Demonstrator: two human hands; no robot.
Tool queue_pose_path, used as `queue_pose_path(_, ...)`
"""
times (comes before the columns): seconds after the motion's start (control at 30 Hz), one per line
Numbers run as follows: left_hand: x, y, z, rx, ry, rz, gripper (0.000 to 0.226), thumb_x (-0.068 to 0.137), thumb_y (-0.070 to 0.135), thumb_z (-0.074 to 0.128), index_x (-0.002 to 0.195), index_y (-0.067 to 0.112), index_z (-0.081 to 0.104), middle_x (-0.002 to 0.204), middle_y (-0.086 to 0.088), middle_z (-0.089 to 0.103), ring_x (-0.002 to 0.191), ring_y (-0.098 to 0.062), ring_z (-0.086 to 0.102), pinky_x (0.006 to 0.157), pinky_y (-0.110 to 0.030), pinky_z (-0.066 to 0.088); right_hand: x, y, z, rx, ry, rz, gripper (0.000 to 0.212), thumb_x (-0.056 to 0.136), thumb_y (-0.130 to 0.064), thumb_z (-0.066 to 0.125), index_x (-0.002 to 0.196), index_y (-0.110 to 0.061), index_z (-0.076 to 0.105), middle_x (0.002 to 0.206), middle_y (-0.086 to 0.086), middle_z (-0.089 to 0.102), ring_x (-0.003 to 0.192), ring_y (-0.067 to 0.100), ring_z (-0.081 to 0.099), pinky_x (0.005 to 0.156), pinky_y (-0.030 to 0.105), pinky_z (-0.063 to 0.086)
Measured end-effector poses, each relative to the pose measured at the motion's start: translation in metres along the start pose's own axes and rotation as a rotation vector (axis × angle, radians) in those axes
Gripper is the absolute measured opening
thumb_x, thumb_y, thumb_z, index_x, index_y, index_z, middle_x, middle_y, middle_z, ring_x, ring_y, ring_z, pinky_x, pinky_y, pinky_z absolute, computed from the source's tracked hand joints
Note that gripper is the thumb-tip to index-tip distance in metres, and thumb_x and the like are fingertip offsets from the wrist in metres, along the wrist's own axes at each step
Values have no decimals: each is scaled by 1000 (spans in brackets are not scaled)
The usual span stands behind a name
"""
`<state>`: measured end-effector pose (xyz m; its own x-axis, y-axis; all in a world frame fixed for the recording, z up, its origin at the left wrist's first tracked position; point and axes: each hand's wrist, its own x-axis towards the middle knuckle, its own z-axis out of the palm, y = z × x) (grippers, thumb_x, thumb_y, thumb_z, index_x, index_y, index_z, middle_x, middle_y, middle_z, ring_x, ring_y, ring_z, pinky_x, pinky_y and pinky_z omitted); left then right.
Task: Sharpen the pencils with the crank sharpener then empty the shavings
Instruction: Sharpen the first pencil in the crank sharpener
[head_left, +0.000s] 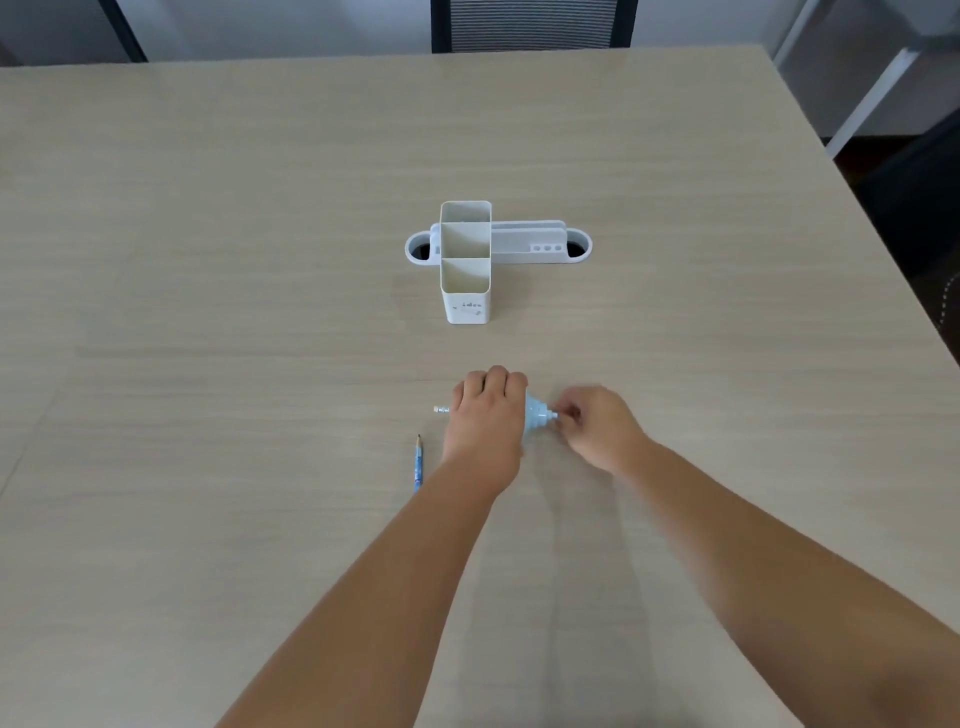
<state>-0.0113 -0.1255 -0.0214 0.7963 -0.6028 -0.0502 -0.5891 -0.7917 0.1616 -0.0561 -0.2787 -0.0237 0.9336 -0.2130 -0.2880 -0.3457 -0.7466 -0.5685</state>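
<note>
Near edge of a pale wood-grain table, well in front of a white plastic three-compartment pencil holder standing upright at mid-table. Directly before that holder, a small light-blue plastic crank sharpener, mostly hidden under the left hand. Left hand palm down, fingers curled over the sharpener body, clamped around it and pressing it to the tabletop. Poking out from the side of that hand away from the crank, the metal ferrule and eraser end of a pencil, lying level and apparently seated in the sharpener; the rest of its shaft covered by the hand. On the sharpener's other side, the right hand, fingers pinched together on the small white crank knob; blurred, so the exact finger placement cannot be told. Nearer the viewer than the holder and slightly to its left, just beside the left wrist, a second blue-patterned pencil flat on the table, dark tip pointing toward the holder, touching neither hand. Behind the holder and in contact with it or just beside it, cannot tell which, a long grey plastic cable-port fitting set into the tabletop, with round openings at both ends. Far beyond the holder, at the table's back edge, the dark mesh back of an office chair.
</note>
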Motion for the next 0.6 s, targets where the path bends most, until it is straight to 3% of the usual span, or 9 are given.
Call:
queue_pose_path(0.1, 0, 1, 1, 7, 5, 6, 69, 65, 17, 77, 124, 16, 41, 120, -4, 45, 109, -27, 41, 100, -35, 32, -43, 0, -6, 76, -139, -38, 9, 83, -18, 64, 75, -14, 67, 77, 3, 67, 73, 17, 58, 68, 30, 43)
queue_pose_path(0.13, 0, 1, 0, 9, 9, 11, 69, 65, 17, 78, 124, 16, 41, 120, -4, 45, 109, -28, 41, 100, -35, 32, -51, -2, -15, 142, -139, -71, 9, 83, -17, 65, 74, -18, 66, 76, -1, 66, 73, 9, 58, 70, 24, 43)
queue_pose_path(0.23, -1, 2, -1, 23, 14, 18, 68, 64, 17, 79, 121, 15, 42, 118, -4, 45, 107, -28, 42, 98, -35, 33, -38, -12, -39, 178, 87, -177, 9, 80, -16, 70, 75, -23, 68, 71, -13, 60, 69, -1, 54, 65, 5, 37)
queue_pose_path(0.27, -1, 3, -1, 29, 18, 20, 68, 63, 17, 80, 120, 15, 43, 117, -4, 46, 106, -28, 43, 98, -35, 34, -25, -14, -40, 171, 154, -164, 2, 81, -17, 69, 79, -19, 69, 72, -12, 61, 69, 1, 54, 64, 5, 37)
queue_pose_path(0.33, -2, 2, 1, 46, 39, 20, 68, 60, 19, 82, 117, 15, 46, 114, -4, 49, 103, -28, 46, 96, -35, 36, 3, -14, -34, 125, 207, -94, 8, 83, -19, 67, 83, -11, 70, 76, -5, 63, 71, 11, 53, 61, 14, 35)
queue_pose_path(0.4, -1, 2, 2, 45, 71, 10, 68, 55, 18, 83, 114, 15, 50, 110, -4, 52, 100, -28, 49, 92, -35, 39, 20, -5, -20, 43, 137, -16, 10, 84, -19, 65, 84, -10, 70, 76, -1, 64, 73, 16, 54, 62, 20, 33)
queue_pose_path(0.47, -1, 1, 4, 20, 65, 6, 68, 56, 16, 82, 115, 15, 49, 112, -4, 51, 102, -29, 48, 93, -35, 38, 16, 3, -7, -20, 30, 11, 9, 83, -19, 62, 80, -14, 70, 75, 3, 67, 73, 21, 58, 64, 27, 39)
queue_pose_path(0.6, 0, 1, 1, 4, 25, 2, 68, 62, 15, 79, 120, 17, 44, 117, -3, 47, 108, -28, 43, 98, -34, 34, -26, 3, 0, -43, -172, -48, 21, 83, -24, 62, 64, -31, 59, 67, -7, 61, 64, 11, 54, 61, 21, 38)
